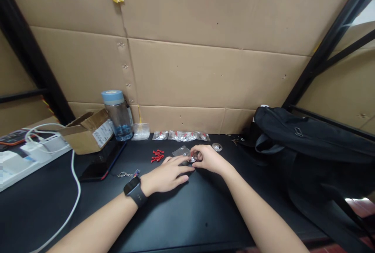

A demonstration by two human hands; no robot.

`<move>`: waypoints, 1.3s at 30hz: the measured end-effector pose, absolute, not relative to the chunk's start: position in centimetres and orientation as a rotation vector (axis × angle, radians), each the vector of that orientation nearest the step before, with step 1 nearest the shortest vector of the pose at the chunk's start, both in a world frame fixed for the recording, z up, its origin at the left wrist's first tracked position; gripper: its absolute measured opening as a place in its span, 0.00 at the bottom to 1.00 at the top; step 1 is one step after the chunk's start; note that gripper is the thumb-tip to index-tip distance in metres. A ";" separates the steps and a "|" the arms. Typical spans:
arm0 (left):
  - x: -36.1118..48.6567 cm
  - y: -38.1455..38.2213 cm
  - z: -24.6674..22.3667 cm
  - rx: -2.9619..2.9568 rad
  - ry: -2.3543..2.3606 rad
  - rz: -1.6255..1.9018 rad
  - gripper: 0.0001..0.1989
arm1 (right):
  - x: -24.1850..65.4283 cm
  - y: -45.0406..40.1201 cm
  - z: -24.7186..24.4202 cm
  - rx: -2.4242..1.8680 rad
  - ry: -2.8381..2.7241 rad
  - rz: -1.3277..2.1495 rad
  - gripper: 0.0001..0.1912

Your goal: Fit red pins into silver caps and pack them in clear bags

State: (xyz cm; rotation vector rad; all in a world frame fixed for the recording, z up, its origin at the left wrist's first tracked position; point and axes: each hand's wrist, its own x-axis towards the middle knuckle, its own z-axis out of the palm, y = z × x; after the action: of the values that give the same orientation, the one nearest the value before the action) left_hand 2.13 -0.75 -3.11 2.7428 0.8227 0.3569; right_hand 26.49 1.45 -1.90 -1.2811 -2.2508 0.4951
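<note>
From my end, the black tabletop (187, 221) runs smooth between the forearms to its near edge, giving room toward me. Away from me, a row of clear packets (183, 136) lines the foot of the creased cardboard wall (181, 73); a soft black bag (310, 139) bounds the right, an open cardboard box (88, 136) the left. My right hand (211, 160) has thumb and fingers closed on a shiny round piece (192, 159), low over the table's middle. My left hand (166, 175) lies palm down, fingertips beside that piece; whether they grip anything, I can't tell. Just beyond sits a thin, glossy plastic sleeve (181, 151). Thin red loops (157, 155) bunch to its left; a flat silvery ring (217, 147) lies beyond the right hand.
</note>
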 end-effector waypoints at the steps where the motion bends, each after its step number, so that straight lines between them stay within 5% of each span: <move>1: 2.2 -0.8 -3.1 2.740 0.826 0.373 0.20 | 26.5 1.4 -1.8 -1.297 -2.268 0.494 0.16; 20: 1.7 -0.3 -3.2 2.710 0.877 0.368 0.20 | 26.7 2.1 -1.6 -1.086 -2.438 0.253 0.10; 28: 1.4 0.1 -3.3 2.697 0.855 0.305 0.21 | 26.6 2.4 -1.9 -1.079 -2.366 0.409 0.07; 39: 1.7 0.0 -3.2 2.663 0.887 0.289 0.21 | 26.9 2.2 -1.3 -1.223 -2.366 0.468 0.28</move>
State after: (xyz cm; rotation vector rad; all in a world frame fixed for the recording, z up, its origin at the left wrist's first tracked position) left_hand 1.66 0.01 -3.18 2.6633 0.8875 0.2893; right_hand 26.93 2.20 -1.35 -1.2227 -2.3661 0.4684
